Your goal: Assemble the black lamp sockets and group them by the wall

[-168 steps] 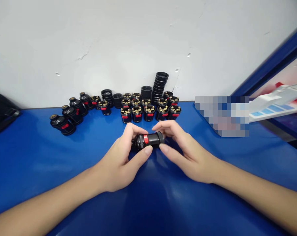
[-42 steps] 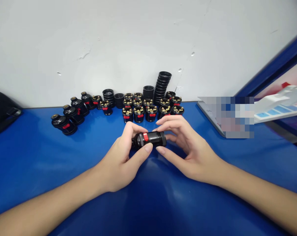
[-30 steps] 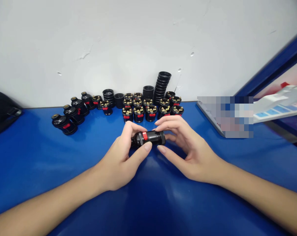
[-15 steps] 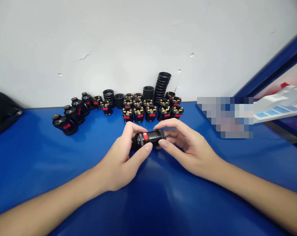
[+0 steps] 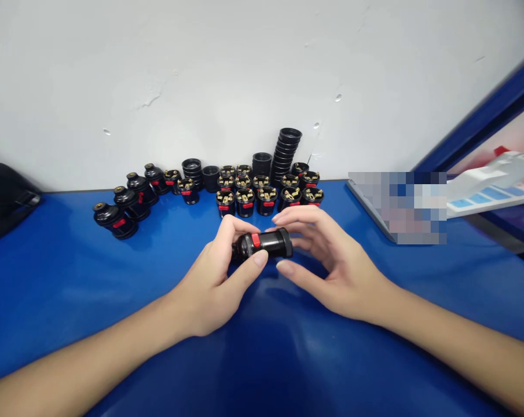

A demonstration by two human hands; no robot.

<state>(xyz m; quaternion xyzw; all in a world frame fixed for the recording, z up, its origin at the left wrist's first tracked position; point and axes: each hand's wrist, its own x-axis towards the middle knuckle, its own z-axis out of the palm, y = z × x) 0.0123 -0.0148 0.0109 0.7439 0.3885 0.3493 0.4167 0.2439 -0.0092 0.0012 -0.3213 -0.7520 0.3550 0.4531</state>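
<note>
My left hand (image 5: pixel 218 278) is closed around a black lamp holder (image 5: pixel 270 243) with a red switch, held on its side above the blue table. The lamp holder's ribbed collar and narrow end lie toward my left palm, partly hidden by the fingers. At the other end is a wider black ring (image 5: pixel 286 243). Around this ring end my right hand (image 5: pixel 331 260) hovers with thumb and fingers spread. Its thumb is clear of the ring; whether a rear fingertip touches it I cannot tell.
Several capped lamp holders (image 5: pixel 116 220) stand at the left. Behind my hands are several uncapped bodies with brass contacts (image 5: pixel 267 200), and a tall stack of black threaded rings (image 5: pixel 285 156) near the wall. A grey-edged, blurred-out object (image 5: pixel 370 208) lies at the right; a black bag-like item (image 5: pixel 5 200) is far left.
My right hand has opened, its thumb and fingers moving off the ring end of the lamp holder. My left hand keeps its grip in nearly the same place.
</note>
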